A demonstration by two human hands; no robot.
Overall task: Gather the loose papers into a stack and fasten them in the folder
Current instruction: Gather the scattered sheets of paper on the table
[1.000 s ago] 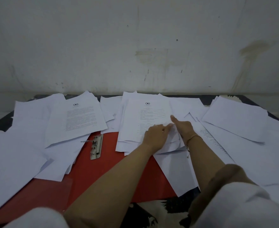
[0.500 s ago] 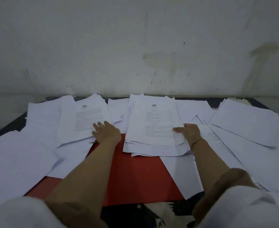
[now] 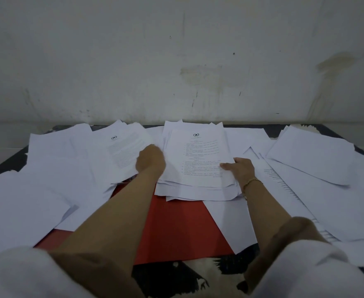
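On a dark table [image 3: 7, 163] set against a stained, off-white wall [image 3: 176, 61], white papers lie scattered from edge to edge, seen from the head of a person leaning over them. A red folder [image 3: 176, 222] lies open and flat at the near middle of the table, mostly bare, with papers overlapping its far, left and right edges. Resting on the folder's far edge is the central stack [image 3: 198, 164], an uneven pile of sheets whose top page carries a small round emblem and lines of text. The right hand [image 3: 241, 169] grips the right edge of this stack, thumb pressed on the top page and the fingers hidden beside or beneath the sheets; a thin gold bracelet [image 3: 252, 182] circles that wrist. The left hand [image 3: 151, 161] sits between the central stack and a printed sheet [image 3: 123, 147] just to its left, touching that sheet's near right corner. It is blurred with its back to the camera, so whether it holds the sheet or only rests there cannot be told. More loose papers [image 3: 309, 155] fan across the right side of the table, and others cover the left. Both forearms are bare, with white sleeves [image 3: 15, 276] at the bottom corners.
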